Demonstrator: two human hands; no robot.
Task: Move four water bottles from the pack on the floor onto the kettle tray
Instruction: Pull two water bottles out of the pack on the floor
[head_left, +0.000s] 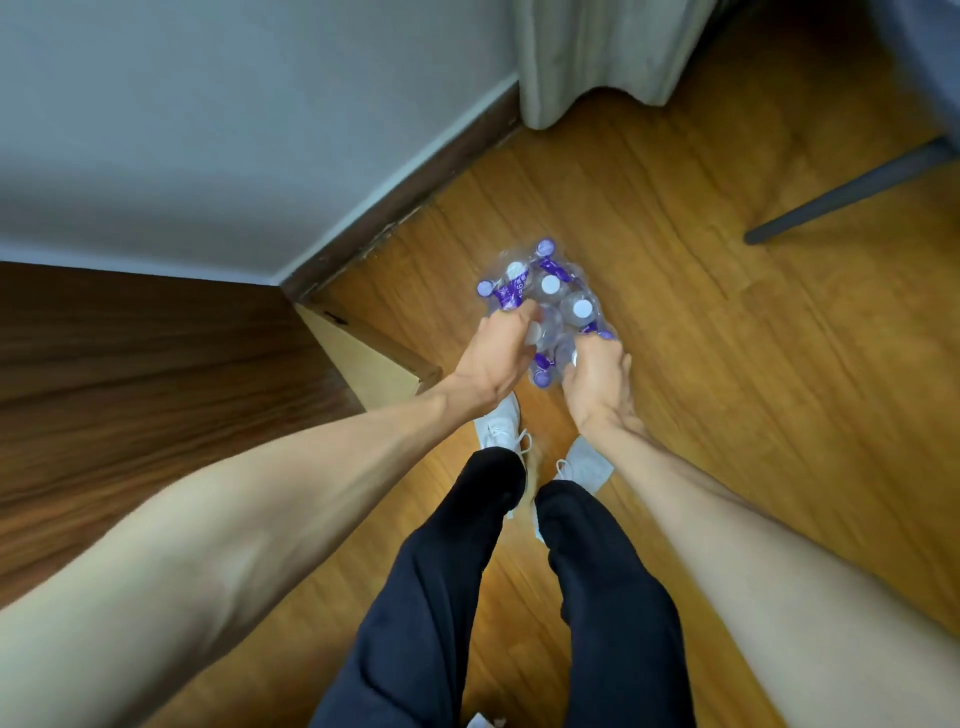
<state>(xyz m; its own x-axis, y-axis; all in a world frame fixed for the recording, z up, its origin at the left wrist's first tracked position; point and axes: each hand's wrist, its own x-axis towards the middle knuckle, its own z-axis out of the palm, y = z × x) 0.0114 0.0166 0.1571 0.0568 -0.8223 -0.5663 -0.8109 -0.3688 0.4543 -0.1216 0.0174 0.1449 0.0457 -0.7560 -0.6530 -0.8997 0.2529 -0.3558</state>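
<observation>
A plastic-wrapped pack of water bottles (550, 296) with white and purple caps and purple labels lies on the wooden floor near the wall corner. My left hand (493, 358) is closed over the pack's left near side, fingers curled around a bottle. My right hand (597, 384) grips the pack's near right side, fingers closed into the bottles and wrap. Which single bottle each hand holds is hidden by the fingers. The kettle tray is not in view.
A dark wooden cabinet top (130, 374) fills the left, with its pale side panel (363, 358) beside the pack. A grey curtain (597, 57) hangs at the back. A chair leg (841, 197) slants at the right. My white shoes (501, 421) stand just before the pack.
</observation>
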